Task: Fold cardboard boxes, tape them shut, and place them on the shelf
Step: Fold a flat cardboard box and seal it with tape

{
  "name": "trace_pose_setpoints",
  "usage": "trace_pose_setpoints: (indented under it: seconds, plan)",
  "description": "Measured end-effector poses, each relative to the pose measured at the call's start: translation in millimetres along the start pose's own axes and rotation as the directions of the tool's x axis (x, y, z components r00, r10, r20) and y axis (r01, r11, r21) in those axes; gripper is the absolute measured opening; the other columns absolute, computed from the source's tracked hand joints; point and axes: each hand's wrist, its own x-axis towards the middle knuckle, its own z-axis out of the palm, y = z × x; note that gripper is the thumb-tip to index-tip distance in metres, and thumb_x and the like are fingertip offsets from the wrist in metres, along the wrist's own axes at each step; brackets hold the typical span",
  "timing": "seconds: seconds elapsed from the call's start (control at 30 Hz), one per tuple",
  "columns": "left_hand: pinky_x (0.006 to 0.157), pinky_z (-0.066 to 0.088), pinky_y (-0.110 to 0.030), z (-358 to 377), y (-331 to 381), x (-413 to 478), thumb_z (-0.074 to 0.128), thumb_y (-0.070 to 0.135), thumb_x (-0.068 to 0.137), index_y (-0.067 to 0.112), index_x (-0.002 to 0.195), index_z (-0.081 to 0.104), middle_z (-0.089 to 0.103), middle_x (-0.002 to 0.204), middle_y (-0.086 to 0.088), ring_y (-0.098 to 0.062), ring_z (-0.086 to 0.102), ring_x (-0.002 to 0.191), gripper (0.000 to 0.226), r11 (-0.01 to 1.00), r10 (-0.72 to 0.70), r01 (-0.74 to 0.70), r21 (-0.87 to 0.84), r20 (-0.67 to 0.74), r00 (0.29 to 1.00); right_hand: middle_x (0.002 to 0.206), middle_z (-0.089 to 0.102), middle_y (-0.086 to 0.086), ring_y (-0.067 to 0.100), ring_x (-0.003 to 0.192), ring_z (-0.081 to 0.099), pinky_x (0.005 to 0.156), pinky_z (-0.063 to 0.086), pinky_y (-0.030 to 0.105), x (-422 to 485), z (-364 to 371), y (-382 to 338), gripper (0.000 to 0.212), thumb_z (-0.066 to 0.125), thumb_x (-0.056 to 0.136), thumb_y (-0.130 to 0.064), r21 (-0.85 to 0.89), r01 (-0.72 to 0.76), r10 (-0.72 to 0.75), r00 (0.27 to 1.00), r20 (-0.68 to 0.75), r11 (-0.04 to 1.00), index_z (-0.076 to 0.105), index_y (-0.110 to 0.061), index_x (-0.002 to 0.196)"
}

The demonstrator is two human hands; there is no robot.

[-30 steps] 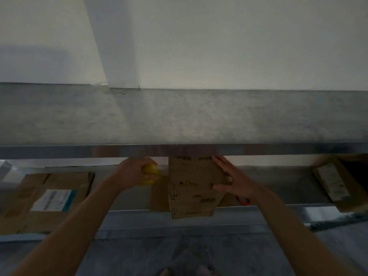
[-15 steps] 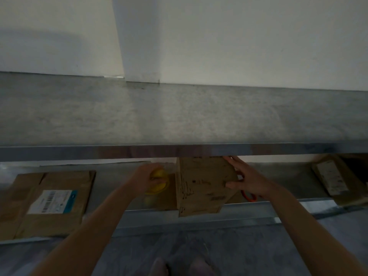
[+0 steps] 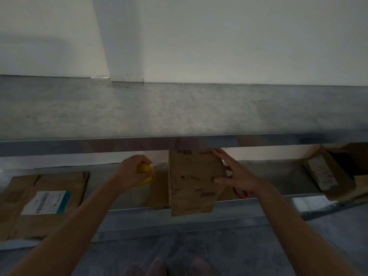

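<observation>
A brown printed cardboard box (image 3: 191,182) stands on the lower metal shelf (image 3: 278,196), its near end jutting over the shelf's front edge and its top hidden behind the upper shelf's rim. My right hand (image 3: 237,176) lies against the box's right side, fingers straight along the upper edge and thumb on the face. My left hand (image 3: 129,174) grips a yellow roll-like object (image 3: 146,172), likely tape, just left of the box.
The upper shelf (image 3: 179,112) spans the view above the hands. A flattened box with a white-blue label (image 3: 49,200) lies at the left of the lower shelf. Another labelled box (image 3: 326,174) sits at the right. An orange ring (image 3: 240,193) lies behind my right wrist.
The view has shifted a little to the left and down. Both hands and the box keep nearly the same positions on the lower shelf.
</observation>
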Motion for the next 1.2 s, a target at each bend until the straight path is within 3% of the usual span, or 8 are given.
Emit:
trace_pose_setpoints:
  seconds: [0.2,0.3,0.4,0.53,0.63,0.73,1.03,1.2]
  plan:
    - [0.079,0.042,-0.031,8.6,17.2,-8.7,0.080,0.030,0.076,0.029,0.103,0.060,0.058,0.104,0.004,-0.016,0.054,0.095,0.034,0.996,-0.087,0.087,-0.006,-0.039,0.995,0.160,0.011,-0.019,0.006,0.140,0.026,0.109,0.033,0.030,-30.0,-6.2,13.1,0.081,0.057,0.081,-0.070,0.035,-0.060,0.063,0.994,-0.084,0.998,0.018,-0.049,0.148]
    - [0.084,0.044,-0.034,12.2,28.1,-14.9,0.078,0.024,0.078,0.028,0.105,0.060,0.059,0.105,-0.001,-0.020,0.054,0.097,0.032,0.994,-0.107,0.106,-0.013,-0.030,0.994,0.153,0.034,-0.010,0.014,0.138,0.035,0.114,0.032,0.039,-51.6,-11.0,55.3,0.068,0.036,0.092,-0.069,-0.201,-0.237,0.179,0.946,-0.272,0.950,0.031,-0.034,0.150]
    - [0.080,0.040,-0.031,17.0,38.9,-22.1,0.076,0.019,0.080,0.028,0.106,0.056,0.056,0.104,0.000,-0.021,0.053,0.097,0.034,0.988,-0.152,0.152,-0.012,-0.033,0.988,0.157,0.032,0.000,0.024,0.146,0.025,0.118,0.026,0.050,-63.5,0.6,112.9,0.085,0.007,0.085,-0.081,-0.504,-0.360,0.245,0.928,-0.281,0.785,0.028,-0.030,0.150]
    - [0.079,0.038,-0.029,20.7,47.1,-30.5,0.076,0.021,0.080,0.028,0.109,0.055,0.054,0.104,0.001,-0.017,0.053,0.094,0.037,0.975,-0.223,0.220,-0.043,-0.105,0.969,0.162,0.020,-0.002,0.025,0.149,0.015,0.119,0.021,0.050,-59.2,18.2,144.8,0.063,0.027,0.098,-0.054,-0.586,-0.412,0.264,0.908,-0.324,0.698,0.018,-0.029,0.155]
    - [0.078,0.040,-0.030,23.0,49.3,-35.0,0.076,0.025,0.080,0.030,0.110,0.054,0.053,0.107,0.002,-0.017,0.053,0.095,0.038,0.966,-0.259,0.259,-0.018,-0.135,0.956,0.154,0.035,0.000,0.025,0.141,0.029,0.114,0.031,0.045,-47.7,14.6,142.4,0.053,0.044,0.100,-0.040,-0.539,-0.510,0.316,0.853,-0.415,0.670,0.033,-0.026,0.150]
    - [0.080,0.038,-0.029,24.6,51.0,-35.9,0.076,0.026,0.081,0.028,0.109,0.057,0.052,0.112,0.002,-0.017,0.052,0.097,0.034,0.961,-0.272,0.276,0.006,-0.153,0.950,0.138,0.050,0.007,0.026,0.128,0.041,0.103,0.039,0.042,-39.3,7.0,136.7,0.054,0.051,0.095,-0.045,-0.502,-0.646,0.402,0.757,-0.515,0.575,0.040,-0.017,0.141]
    - [0.080,0.035,-0.027,12.6,54.6,-33.4,0.077,0.026,0.079,0.023,0.108,0.062,0.049,0.110,0.004,-0.014,0.049,0.100,0.032,0.957,-0.270,0.280,0.071,-0.125,0.955,0.107,0.069,0.003,0.023,0.100,0.064,0.084,0.042,0.034,-29.1,-12.0,126.8,0.044,0.036,0.100,-0.053,-0.597,-0.678,0.468,0.732,-0.496,0.429,0.062,-0.021,0.115]
    - [0.082,0.035,-0.027,3.1,51.7,-26.4,0.075,0.023,0.081,0.022,0.111,0.059,0.047,0.113,0.004,-0.013,0.044,0.102,0.034,0.971,-0.228,0.230,0.067,-0.042,0.973,0.092,0.070,0.006,0.028,0.090,0.067,0.088,0.050,0.041,-65.0,-5.3,107.1,0.044,0.030,0.099,-0.056,-0.417,-0.725,0.488,0.682,-0.545,0.547,0.052,-0.020,0.112]
